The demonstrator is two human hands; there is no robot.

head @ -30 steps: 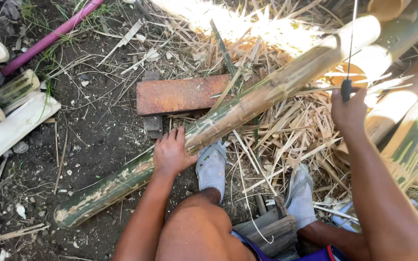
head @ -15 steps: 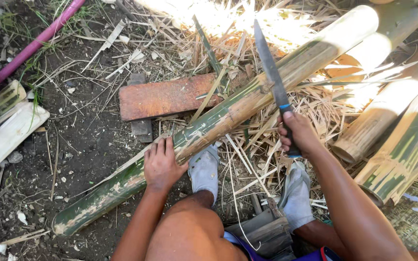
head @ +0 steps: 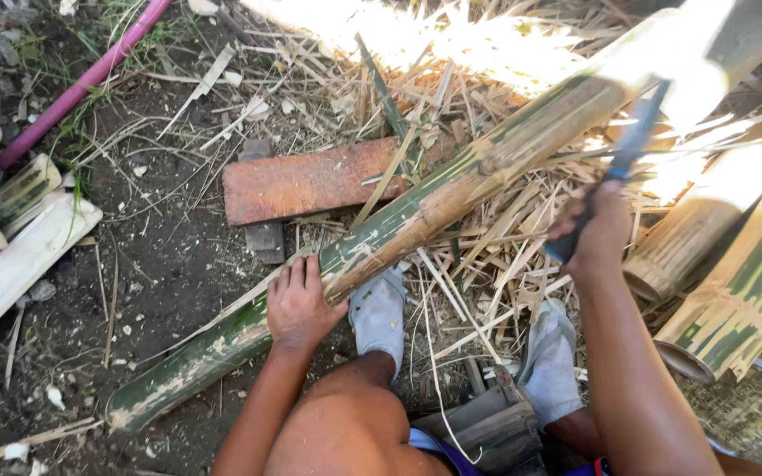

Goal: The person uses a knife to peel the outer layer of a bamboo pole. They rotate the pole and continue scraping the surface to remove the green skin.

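Bamboo pole: long, green-brown, scraped, lying diagonal. L hand pressed flat on it; R hand clenched round knife.

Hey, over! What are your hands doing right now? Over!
Left hand pressing down the long bamboo pole. Right hand gripping a knife, blade against the pole. Dry shavings around; nothing blocking.

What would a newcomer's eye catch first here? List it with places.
A long green bamboo pole runs diagonally across the littered ground, pinned near its lower end by the left hand. At right, the right hand grips a blue-handled knife, blade against the pole. Behind the pole lies a rusty flat slab.
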